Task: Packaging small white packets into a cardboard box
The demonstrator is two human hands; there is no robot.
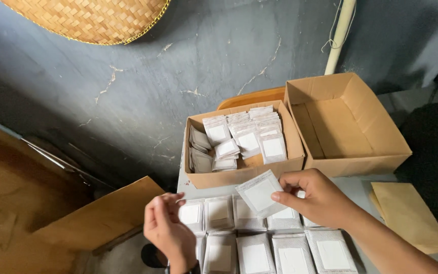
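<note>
Head view: right hand (316, 199) pinches packet (260, 194)

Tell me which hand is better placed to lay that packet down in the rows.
Probably the right hand: its fingers already pinch the packet just above the rows of packets. The left hand holds nothing.

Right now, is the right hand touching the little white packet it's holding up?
Touching. In the head view the right hand pinches the raised packet at its right edge, thumb and fingertips pressed on it, above the rows of packets on the table.
</note>
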